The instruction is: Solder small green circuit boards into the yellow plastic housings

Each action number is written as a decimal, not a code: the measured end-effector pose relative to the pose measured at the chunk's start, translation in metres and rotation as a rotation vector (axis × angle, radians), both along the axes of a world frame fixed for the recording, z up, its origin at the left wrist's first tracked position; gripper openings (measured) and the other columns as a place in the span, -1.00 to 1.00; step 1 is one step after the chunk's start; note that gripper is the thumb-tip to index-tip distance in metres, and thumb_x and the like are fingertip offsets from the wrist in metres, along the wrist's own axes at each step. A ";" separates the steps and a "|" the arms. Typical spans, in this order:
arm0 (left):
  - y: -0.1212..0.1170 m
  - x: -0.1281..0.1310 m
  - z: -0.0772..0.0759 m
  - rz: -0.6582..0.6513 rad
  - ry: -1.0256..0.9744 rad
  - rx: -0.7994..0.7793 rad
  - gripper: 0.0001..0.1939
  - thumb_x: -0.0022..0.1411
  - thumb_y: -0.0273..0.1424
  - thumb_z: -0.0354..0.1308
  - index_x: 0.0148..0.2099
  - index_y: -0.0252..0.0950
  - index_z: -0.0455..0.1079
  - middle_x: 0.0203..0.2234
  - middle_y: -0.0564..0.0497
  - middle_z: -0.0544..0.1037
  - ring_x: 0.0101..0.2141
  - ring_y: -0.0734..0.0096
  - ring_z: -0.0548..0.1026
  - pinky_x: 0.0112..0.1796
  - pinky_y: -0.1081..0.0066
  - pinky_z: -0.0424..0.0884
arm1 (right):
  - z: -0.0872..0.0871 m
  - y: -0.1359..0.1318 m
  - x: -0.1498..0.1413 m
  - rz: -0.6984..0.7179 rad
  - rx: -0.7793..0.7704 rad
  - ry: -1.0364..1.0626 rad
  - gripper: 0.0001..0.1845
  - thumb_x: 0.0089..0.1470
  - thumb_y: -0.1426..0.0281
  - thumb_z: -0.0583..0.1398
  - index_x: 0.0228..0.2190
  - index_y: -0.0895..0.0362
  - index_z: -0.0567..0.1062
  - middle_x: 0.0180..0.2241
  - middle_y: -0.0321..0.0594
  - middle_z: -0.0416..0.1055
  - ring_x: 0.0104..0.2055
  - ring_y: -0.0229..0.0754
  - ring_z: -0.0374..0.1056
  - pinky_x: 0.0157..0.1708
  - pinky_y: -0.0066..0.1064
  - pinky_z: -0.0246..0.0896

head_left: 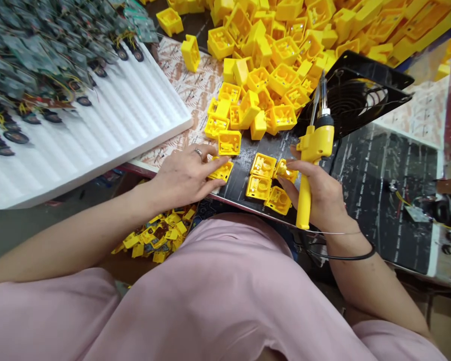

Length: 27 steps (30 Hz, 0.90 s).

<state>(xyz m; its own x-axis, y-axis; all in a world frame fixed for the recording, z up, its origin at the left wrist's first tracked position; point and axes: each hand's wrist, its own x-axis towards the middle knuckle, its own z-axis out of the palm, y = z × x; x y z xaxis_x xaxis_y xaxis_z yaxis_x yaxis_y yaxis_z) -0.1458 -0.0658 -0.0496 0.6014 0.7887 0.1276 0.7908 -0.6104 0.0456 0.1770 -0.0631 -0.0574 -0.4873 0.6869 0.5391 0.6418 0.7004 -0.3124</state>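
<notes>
My left hand [188,173] has its thumb and fingers around a small yellow plastic case [222,172] at the table's front edge. Another yellow case [229,143] stands just beyond those fingertips. In my right hand [321,193] is a yellow soldering gun [317,145], its metal tip pointing up and away from me. The thumb and fingers of that same hand reach a yellow case [288,173]. Beside it, open cases lie close together, among them one at the back [263,164], one at the front left [258,186] and one at the front right [278,200].
A heap of yellow cases [270,65] covers the back of the table. Circuit boards with wired speakers [41,65] crowd a white ribbed foam sheet [135,115] at left. A black fan [361,95] stands behind the soldering gun. More yellow pieces [161,233] lie below the table edge.
</notes>
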 end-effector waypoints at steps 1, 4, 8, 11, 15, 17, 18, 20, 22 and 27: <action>0.000 -0.001 -0.001 -0.075 -0.034 -0.014 -0.51 0.58 -0.17 0.00 0.32 -0.28 0.54 0.17 -0.30 0.60 0.10 -0.01 0.59 0.03 0.15 0.61 | 0.000 -0.001 0.000 0.001 -0.008 -0.001 -0.69 0.36 0.43 0.31 0.08 0.01 0.44 -0.02 -0.18 0.65 -0.10 -0.06 0.66 -0.11 -0.26 0.62; 0.008 -0.001 -0.002 -0.308 -0.125 -0.076 -0.54 0.61 -0.30 -0.09 0.31 -0.27 0.52 0.25 -0.26 0.55 0.11 0.10 0.59 0.10 0.17 0.58 | 0.001 -0.004 0.001 -0.002 -0.022 0.001 -0.67 0.35 0.43 0.32 0.09 0.00 0.44 -0.06 -0.19 0.65 -0.14 -0.07 0.66 -0.10 -0.27 0.62; 0.027 0.004 0.003 0.043 -0.205 0.069 -0.54 0.60 -0.14 -0.05 0.14 -0.28 0.57 0.00 -0.17 0.69 -0.10 0.15 0.63 -0.09 0.19 0.58 | 0.001 -0.008 0.006 -0.022 -0.016 -0.013 -0.65 0.34 0.44 0.33 0.10 0.00 0.45 -0.14 -0.23 0.64 -0.17 -0.06 0.65 -0.09 -0.23 0.62; 0.043 0.013 0.010 0.312 0.010 0.025 -0.58 0.53 -0.17 0.05 0.16 -0.32 0.56 -0.21 -0.18 0.69 -0.16 0.07 0.62 -0.21 0.19 0.53 | -0.002 -0.009 0.009 -0.050 -0.014 -0.030 -0.67 0.37 0.38 0.32 0.11 -0.01 0.44 -0.05 -0.18 0.64 -0.06 -0.01 0.65 -0.06 -0.20 0.63; 0.061 0.037 0.020 0.152 0.114 -0.134 -0.68 0.49 -0.40 0.04 0.07 -0.23 0.62 -0.13 -0.18 0.68 -0.08 0.04 0.62 -0.21 0.21 0.49 | -0.006 -0.008 0.012 -0.053 -0.022 -0.044 -0.66 0.38 0.35 0.31 0.13 -0.03 0.45 -0.06 -0.19 0.64 -0.02 0.03 0.64 -0.03 -0.14 0.63; 0.066 0.049 0.022 0.084 0.151 -0.157 -0.67 0.48 -0.45 0.03 0.04 -0.23 0.64 -0.12 -0.18 0.68 -0.08 0.02 0.62 -0.22 0.20 0.50 | -0.005 -0.008 0.013 -0.051 -0.052 -0.028 -0.63 0.37 0.34 0.32 0.15 -0.05 0.43 -0.03 -0.17 0.63 0.00 0.05 0.62 0.02 -0.10 0.61; 0.068 0.053 0.022 0.054 0.168 -0.166 -0.63 0.46 -0.49 0.02 0.07 -0.23 0.64 -0.13 -0.18 0.68 -0.09 0.02 0.63 -0.21 0.20 0.51 | -0.005 -0.008 0.014 -0.041 -0.074 -0.021 -0.60 0.36 0.32 0.33 0.16 -0.06 0.42 0.00 -0.16 0.61 0.03 0.07 0.61 0.06 -0.06 0.60; 0.068 0.056 0.019 -0.008 0.156 -0.184 -0.53 0.45 -0.55 -0.03 0.20 -0.22 0.60 -0.11 -0.16 0.70 -0.06 0.03 0.65 -0.14 0.17 0.55 | -0.003 -0.010 0.017 0.006 -0.124 -0.015 -0.54 0.34 0.21 0.36 0.18 -0.07 0.38 0.04 -0.13 0.58 0.09 0.12 0.57 0.15 0.08 0.55; 0.062 0.050 0.015 -0.059 0.037 -0.195 -0.47 0.51 -0.50 -0.10 0.35 -0.22 0.51 -0.02 -0.16 0.71 0.02 0.05 0.66 0.02 0.12 0.56 | -0.003 -0.014 0.019 0.052 -0.174 -0.013 -0.45 0.30 0.06 0.37 0.18 -0.07 0.35 0.02 -0.11 0.55 0.10 0.17 0.55 0.23 0.22 0.48; 0.034 0.030 -0.004 -0.177 -0.231 -0.195 -0.12 0.50 0.13 0.05 0.60 -0.35 0.12 0.48 -0.42 0.26 0.45 -0.26 0.28 0.39 -0.15 0.28 | -0.010 -0.021 0.021 0.126 -0.174 -0.004 -0.19 0.12 -0.16 0.42 0.19 -0.05 0.32 -0.01 -0.09 0.53 0.11 0.23 0.52 0.26 0.32 0.40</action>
<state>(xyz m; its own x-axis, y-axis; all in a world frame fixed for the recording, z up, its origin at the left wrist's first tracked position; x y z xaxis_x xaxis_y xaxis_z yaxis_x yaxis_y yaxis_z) -0.1156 -0.0323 -0.0537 0.7041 0.6975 0.1333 0.6285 -0.6994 0.3403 0.1980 -0.0838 -0.0678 -0.5775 0.7029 0.4153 0.5537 0.7110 -0.4334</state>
